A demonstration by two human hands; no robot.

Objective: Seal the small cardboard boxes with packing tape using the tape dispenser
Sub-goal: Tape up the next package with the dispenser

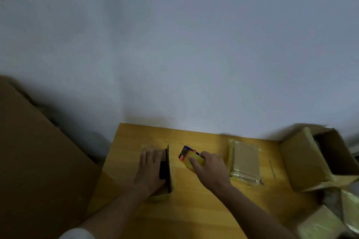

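Head view, single frame; the picture is dim and slightly blurred.

Item: table (pixel 194 209), yellow wood, occupying the lower middle of the picture below a plain grey wall (pixel 174 44).

Item: left hand (pixel 152 170), at about 7 o'clock from picture centre. Fingers straight and lying close together, flat against a small cardboard box (pixel 168 169) that stands on edge with its thin side toward the camera. The hand steadies it; a dark patch shows on the box under the palm, nature unclear.

Item: right hand (pixel 210 169), at about 5 o'clock. Fingers curled around the tape dispenser (pixel 191 158), a yellow body with an orange and blue head, held just to the right of the upright box and apart from it. Whether tape is already drawn out cannot be told.

Item: second small box (pixel 245 161), lying flat at 3 o'clock from the right hand, glossy at its edges, apparently taped already.

Item: large open carton (pixel 303 159), at the table's right end, 4 o'clock of the picture, with further wrapped parcels (pixel 320 225) below it.

Item: big brown cardboard sheet (pixel 38 161), at 8 o'clock, leaning off the table's left side.

Step in hand, as judged: one box is being held ready while the dispenser is brought to it; taping of this box is not seen begun.

Next move calls for: setting the dispenser's head against the box edge, pressing the tape end down, and drawing along the seam while the left hand holds the box from tipping.
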